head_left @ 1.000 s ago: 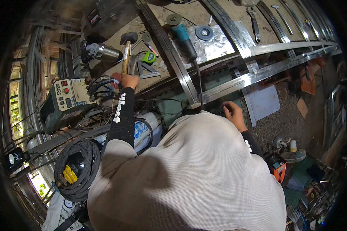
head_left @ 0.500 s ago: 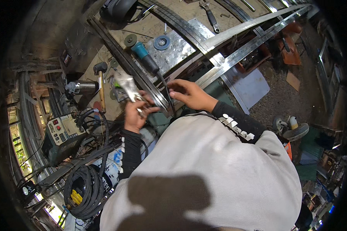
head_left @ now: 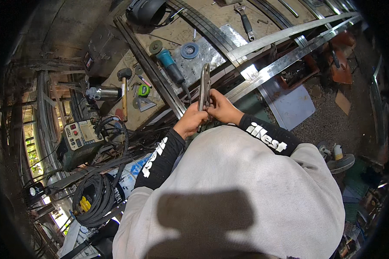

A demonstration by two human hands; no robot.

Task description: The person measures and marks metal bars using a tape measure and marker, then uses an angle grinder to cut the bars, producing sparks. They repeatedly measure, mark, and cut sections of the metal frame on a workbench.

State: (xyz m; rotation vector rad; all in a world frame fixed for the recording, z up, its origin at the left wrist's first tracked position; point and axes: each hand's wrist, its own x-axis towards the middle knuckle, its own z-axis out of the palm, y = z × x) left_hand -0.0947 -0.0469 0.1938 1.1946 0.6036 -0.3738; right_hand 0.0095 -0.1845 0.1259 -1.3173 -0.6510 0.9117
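Two hands meet on one tool: your left hand (head_left: pixel 191 121) is curled around the lower part of the long silver metal locking pliers (head_left: pixel 204 86), while the thumb and fingers of your right hand (head_left: pixel 222 108) close on the same part from the right. The pliers are held up in front of your torso, by the near edge of the brown-topped workbench (head_left: pixel 220 21), their rounded far end pointing away from you; whether their jaws are parted cannot be told.

Note what has just changed. Half a second ago your left hand alone carried the pliers, blurred by motion, and your right hand was apart from them; now both hands share the hold. For the work in hand, this suggests that the tool is being set or adjusted, not yet applied, since no workpiece shows between its ends.

Around the tool, observe a grey square steel tube (head_left: pixel 148 64) running toward the bench's near edge, just left of your hands. Beyond it, on a shiny metal sheet (head_left: pixel 216 48), lies a blue-grey round disc (head_left: pixel 189 50), with a teal angle grinder with a black handle (head_left: pixel 170 67) beside it. Toward the bench's near left corner rest a black-headed hammer with a yellow wooden handle (head_left: pixel 124 101), a bright green tape measure (head_left: pixel 143 90) and a silver triangular square (head_left: pixel 147 105), none touched by your fingers.
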